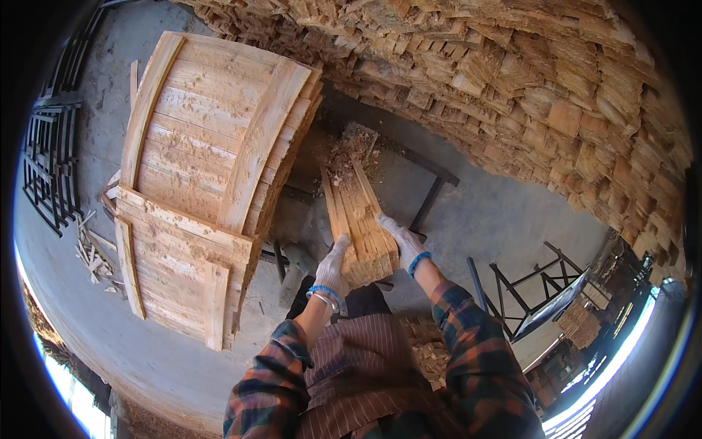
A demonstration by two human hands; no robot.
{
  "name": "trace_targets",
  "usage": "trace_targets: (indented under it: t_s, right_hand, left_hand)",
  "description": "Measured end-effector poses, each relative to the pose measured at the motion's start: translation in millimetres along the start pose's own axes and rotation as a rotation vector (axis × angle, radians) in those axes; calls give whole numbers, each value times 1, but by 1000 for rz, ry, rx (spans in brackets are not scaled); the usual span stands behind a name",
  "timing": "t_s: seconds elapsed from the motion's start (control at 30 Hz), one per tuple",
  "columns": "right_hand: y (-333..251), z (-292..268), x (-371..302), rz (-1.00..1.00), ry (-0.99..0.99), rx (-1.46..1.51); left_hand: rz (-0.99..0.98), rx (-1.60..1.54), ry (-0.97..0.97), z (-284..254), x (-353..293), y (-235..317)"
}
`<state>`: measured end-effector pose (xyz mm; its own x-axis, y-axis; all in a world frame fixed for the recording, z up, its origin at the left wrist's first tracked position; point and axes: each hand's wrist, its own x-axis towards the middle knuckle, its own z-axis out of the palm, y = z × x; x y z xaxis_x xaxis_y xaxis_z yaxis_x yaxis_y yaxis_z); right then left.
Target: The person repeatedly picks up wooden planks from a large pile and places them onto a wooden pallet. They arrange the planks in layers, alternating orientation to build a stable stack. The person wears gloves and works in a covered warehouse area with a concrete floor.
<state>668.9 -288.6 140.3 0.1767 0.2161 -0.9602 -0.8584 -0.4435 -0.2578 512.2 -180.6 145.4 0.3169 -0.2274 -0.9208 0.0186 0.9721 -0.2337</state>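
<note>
Grey floor (504,212) spread below, stacked wood (512,88) towered ahead; my left hand (333,267) and right hand (401,238) clasped rough, pale, debris-flecked boards (365,233)!

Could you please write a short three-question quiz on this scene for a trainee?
1. True or false: the left hand and the right hand both touch the wood bundle.
2. On which side of the wood bundle is the large plank stack?
A) The person's right
B) The person's left
C) Directly beneath it
3. Fill in: the gloves are mainly ____.

Key: 1. True; 2. B; 3. white.
</note>
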Motion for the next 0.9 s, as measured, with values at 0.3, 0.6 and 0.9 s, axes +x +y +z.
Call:
trace_targets:
  t_s: [0.3,0.6,0.9]
  right_hand:
    - [28,-15,40,-1,59,-149]
    - [60,-3,84,79,100,56]
    - [114,8,-93,-206,66,98]
  left_hand:
    - [53,30,42,-2,28,14]
    - [-14,386,42,-13,44,49]
    - [237,717,-144,-44,-93,-16]
